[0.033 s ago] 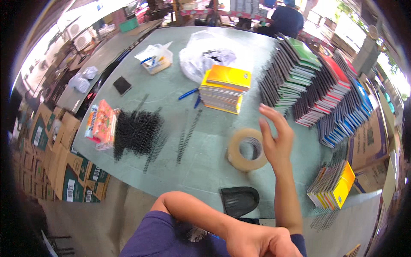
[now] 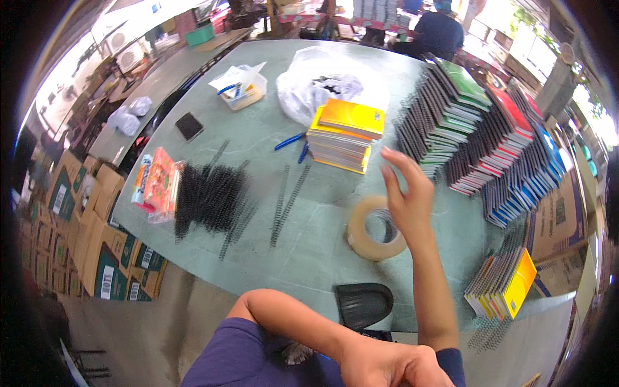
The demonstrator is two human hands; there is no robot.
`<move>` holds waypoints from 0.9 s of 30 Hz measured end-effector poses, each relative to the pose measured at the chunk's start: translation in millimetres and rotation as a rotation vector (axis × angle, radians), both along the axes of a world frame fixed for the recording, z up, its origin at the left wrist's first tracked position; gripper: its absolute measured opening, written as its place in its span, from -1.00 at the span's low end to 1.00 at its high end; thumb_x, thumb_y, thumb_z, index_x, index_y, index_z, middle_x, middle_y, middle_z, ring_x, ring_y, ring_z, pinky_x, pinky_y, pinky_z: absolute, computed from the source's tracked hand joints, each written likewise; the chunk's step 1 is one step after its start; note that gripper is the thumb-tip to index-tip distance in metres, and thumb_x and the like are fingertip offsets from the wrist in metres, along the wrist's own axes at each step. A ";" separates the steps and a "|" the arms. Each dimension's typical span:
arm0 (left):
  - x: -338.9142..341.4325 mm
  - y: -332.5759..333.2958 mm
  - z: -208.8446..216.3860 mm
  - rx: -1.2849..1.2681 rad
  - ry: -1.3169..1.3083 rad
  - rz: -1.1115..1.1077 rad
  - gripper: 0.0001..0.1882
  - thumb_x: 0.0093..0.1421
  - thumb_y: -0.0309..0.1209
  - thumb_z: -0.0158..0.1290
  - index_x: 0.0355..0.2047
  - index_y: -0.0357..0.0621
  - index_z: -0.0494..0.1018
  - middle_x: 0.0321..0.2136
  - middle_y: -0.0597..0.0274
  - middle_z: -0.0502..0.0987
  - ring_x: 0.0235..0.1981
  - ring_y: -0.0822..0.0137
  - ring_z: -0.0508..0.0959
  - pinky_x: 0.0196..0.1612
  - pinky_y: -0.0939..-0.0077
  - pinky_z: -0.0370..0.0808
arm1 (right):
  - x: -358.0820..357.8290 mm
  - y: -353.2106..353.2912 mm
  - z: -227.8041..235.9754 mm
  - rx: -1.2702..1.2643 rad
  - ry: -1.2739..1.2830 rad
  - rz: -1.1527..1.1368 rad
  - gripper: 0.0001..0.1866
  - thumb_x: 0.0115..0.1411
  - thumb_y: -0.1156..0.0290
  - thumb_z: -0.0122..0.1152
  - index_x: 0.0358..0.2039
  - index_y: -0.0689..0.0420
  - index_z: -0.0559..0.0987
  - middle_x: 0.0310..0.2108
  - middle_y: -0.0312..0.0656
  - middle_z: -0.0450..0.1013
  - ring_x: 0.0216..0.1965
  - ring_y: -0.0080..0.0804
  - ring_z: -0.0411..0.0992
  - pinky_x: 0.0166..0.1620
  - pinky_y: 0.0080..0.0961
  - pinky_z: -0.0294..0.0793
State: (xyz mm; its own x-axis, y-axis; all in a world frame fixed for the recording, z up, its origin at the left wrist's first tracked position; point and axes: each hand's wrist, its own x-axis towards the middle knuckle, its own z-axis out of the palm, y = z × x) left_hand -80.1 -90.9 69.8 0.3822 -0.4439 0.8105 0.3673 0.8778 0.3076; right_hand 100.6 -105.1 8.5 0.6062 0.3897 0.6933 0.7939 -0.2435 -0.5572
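My right hand (image 2: 411, 197) is open above the table, thumb and fingers apart with nothing between them. Its fingertips come close to the right side of a stack of yellow-covered notebooks (image 2: 342, 148); contact cannot be made out. Below the wrist, to its left, a large roll of clear tape (image 2: 360, 235) lies on its side. My left hand (image 2: 390, 364) is bent across my body at the lower edge, its fingers curled and partly cut off, so what they hold, if anything, is hidden. A black curved-edged piece (image 2: 364, 305) lies at the table's near edge.
Black spiral coils (image 2: 213, 197) are heaped on the left beside colourful packets (image 2: 158, 184). Behind lie a phone (image 2: 189, 126), a plastic tub (image 2: 248, 95), a white bag (image 2: 309, 77) and blue-handled pliers (image 2: 290, 141). Green (image 2: 445, 116), red (image 2: 496, 142) and blue (image 2: 529, 180) spiral notebooks stand right, yellow ones (image 2: 506, 284) nearer.
My right hand has shifted slightly left and up, nearer the yellow notebook stack. The view has moved a little; my left hand looks the same.
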 end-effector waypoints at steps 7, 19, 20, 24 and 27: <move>40.2 79.1 -63.4 1.123 -0.399 0.980 -0.76 0.08 -0.35 0.15 -0.24 -0.14 0.49 -0.27 0.18 0.54 -0.23 0.20 0.52 -0.13 0.35 0.44 | 93.1 99.4 -52.7 -0.361 -0.388 -0.220 -0.83 0.08 0.41 0.11 -0.29 0.08 0.56 -0.27 -0.17 0.50 -0.12 -0.18 0.41 -0.10 -0.27 0.39; 119.7 207.8 -196.0 2.427 -0.059 1.946 -0.63 0.19 -0.28 -0.02 -0.10 -0.31 0.33 -0.31 -0.12 0.45 -0.32 -0.12 0.49 -0.27 0.11 0.45 | 21.9 -12.7 20.6 -0.535 -0.023 -0.089 -0.71 -0.10 0.63 0.06 -0.30 0.12 0.55 -0.45 -0.17 0.44 -0.33 -0.15 0.43 -0.23 -0.26 0.39; 119.9 204.1 -190.2 2.360 -0.030 1.931 -0.66 0.19 -0.28 -0.02 -0.13 -0.29 0.36 -0.31 -0.11 0.47 -0.32 -0.12 0.50 -0.28 0.10 0.45 | 12.7 -24.4 4.2 -0.572 0.038 -0.045 -0.70 -0.12 0.64 0.07 -0.31 0.12 0.55 -0.45 -0.16 0.44 -0.33 -0.14 0.42 -0.24 -0.25 0.37; 115.7 188.4 -164.7 2.124 -0.059 1.821 -0.74 0.22 -0.28 -0.06 -0.27 -0.25 0.45 -0.35 -0.09 0.50 -0.35 -0.04 0.52 -0.32 0.16 0.44 | 1.3 -35.7 -28.8 -0.496 0.085 -0.057 -0.73 -0.08 0.63 0.08 -0.31 0.14 0.54 -0.44 -0.14 0.43 -0.37 -0.14 0.42 -0.27 -0.28 0.35; 100.8 178.4 -130.7 1.816 -0.039 1.808 -0.78 0.20 -0.33 0.00 -0.30 -0.24 0.48 -0.39 -0.02 0.53 -0.38 0.11 0.55 -0.34 0.29 0.45 | -3.8 -34.5 -19.8 -0.558 0.131 -0.016 -0.70 -0.11 0.62 0.09 -0.28 0.12 0.53 -0.42 -0.17 0.44 -0.33 -0.17 0.42 -0.24 -0.27 0.33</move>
State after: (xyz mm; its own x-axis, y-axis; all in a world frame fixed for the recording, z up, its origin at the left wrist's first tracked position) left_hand 20.6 87.5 -61.0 0.9504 0.1813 0.2529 -0.0445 -0.7252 0.6871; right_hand 96.8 -139.6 -11.2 0.6821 0.6653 0.3035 0.7205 -0.5406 -0.4343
